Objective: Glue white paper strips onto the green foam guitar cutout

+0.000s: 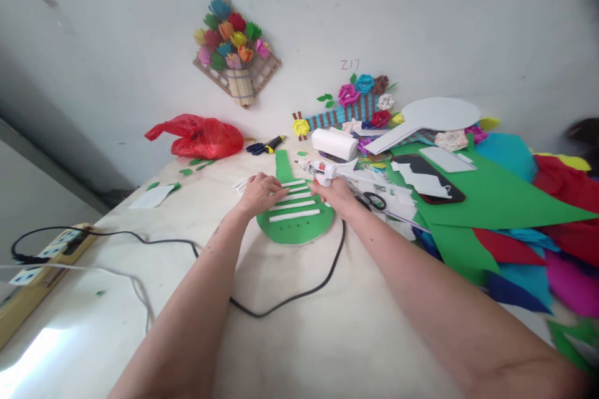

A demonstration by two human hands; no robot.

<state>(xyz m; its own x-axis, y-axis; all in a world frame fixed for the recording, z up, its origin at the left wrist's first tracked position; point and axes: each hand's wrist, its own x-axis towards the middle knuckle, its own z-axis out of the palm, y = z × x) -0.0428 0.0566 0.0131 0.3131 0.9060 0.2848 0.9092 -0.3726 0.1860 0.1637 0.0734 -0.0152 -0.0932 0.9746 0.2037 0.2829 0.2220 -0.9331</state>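
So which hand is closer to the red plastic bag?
Left. The left hand rests at the white strips, nearer the viewer than the red plastic bag and to its right; the right hand, at the glue gun, is farther right.

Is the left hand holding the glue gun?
No, the right hand holds the glue gun, while the left hand is at the white strips.

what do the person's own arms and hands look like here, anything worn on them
The left forearm and right forearm are bare, with no sleeve, watch or bracelet in view; small spots mark both. The left hand and right hand are ungloved. Whether there is a ring is too small to tell.
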